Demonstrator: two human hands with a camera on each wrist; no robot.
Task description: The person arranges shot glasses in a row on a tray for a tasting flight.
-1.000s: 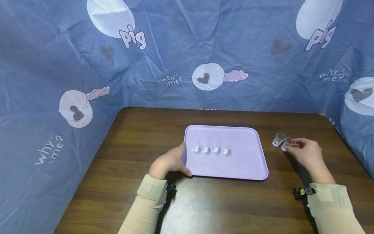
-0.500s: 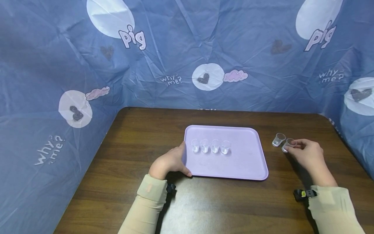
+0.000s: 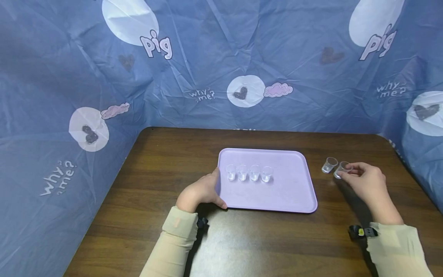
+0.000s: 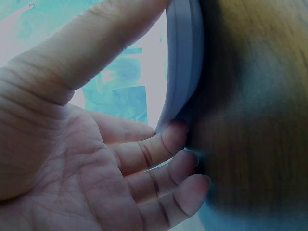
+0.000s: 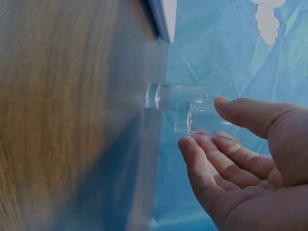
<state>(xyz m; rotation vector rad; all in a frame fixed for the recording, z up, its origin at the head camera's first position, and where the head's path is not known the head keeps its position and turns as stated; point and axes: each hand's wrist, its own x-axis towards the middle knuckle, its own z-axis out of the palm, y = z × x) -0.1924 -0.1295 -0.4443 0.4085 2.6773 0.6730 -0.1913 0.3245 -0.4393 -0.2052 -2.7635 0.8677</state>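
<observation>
Looking down from the head view, the person's left hand (image 3: 200, 191) grips the left edge of the flat lilac plastic tray (image 3: 287, 192), thumb on top and fingers curled under the rim. Four small clear plastic cups (image 3: 248, 173) stand in a row on the tray's left half. Right of the tray, on the dark wooden table (image 3: 152, 173), the right hand (image 3: 363, 181) pinches a small clear cup (image 3: 340, 169) between thumb and fingertips; a second clear cup (image 3: 329, 165) stands just beside it, to its left.

From the left wrist, the thumb lies along the tray's upper face while the curled fingers (image 4: 159, 149) press against the underside of its pale rim (image 4: 185, 62).

From the right wrist, the right hand is half open, its thumb (image 5: 250, 115) and bent fingers closing lightly on the nearer cup, which looks lifted just off the wood. The other cup stands on the table, touching or nearly touching it.
</observation>
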